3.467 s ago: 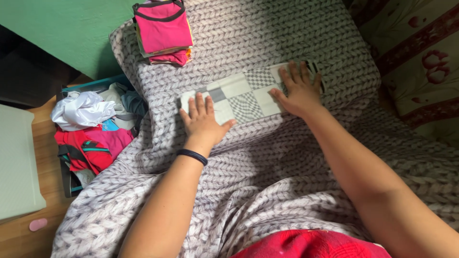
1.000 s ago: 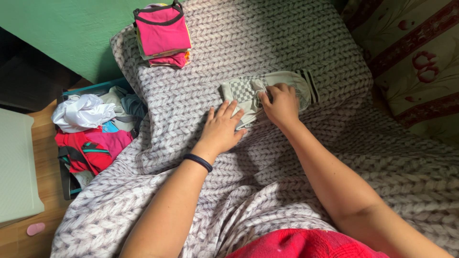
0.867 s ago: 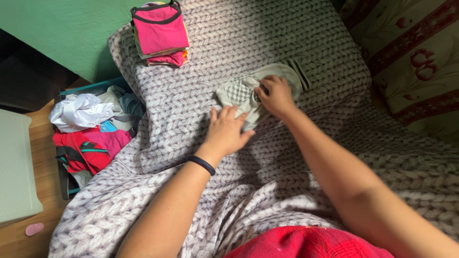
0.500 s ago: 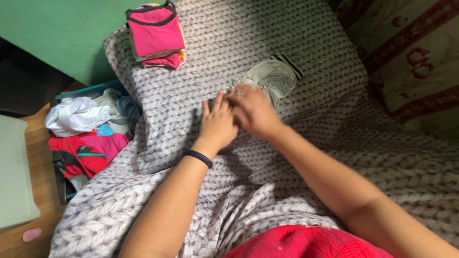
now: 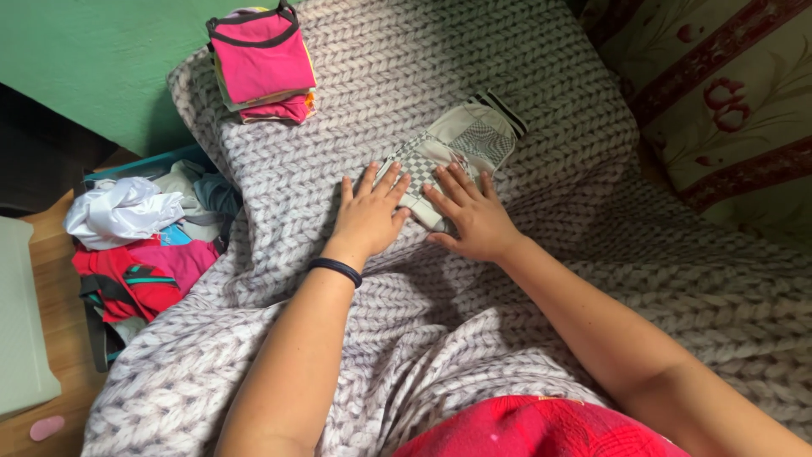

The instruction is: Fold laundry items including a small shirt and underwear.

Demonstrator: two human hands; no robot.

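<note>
Palms of left hand (image 5: 370,218) and right hand (image 5: 474,218) are laid flat, fingers spread, on the folded grey checked cloth (image 5: 457,152), pinning its fold against the grey knit-pattern blanket (image 5: 423,68); nothing is gripped.

The setting is a home bedroom. A bed (image 5: 592,279) covered by a grey knit-pattern blanket (image 5: 406,76) fills most of the view. At 11 o'clock, a stack of folded pink garments (image 5: 260,63) rests on the blanket. At 9 o'clock, a basket of loose clothing (image 5: 144,245) stands on the wooden floor (image 5: 59,279) beside the bed. A green wall (image 5: 93,59) lies at 10 o'clock. A floral-patterned cushion (image 5: 727,110) sits at 2 o'clock.
</note>
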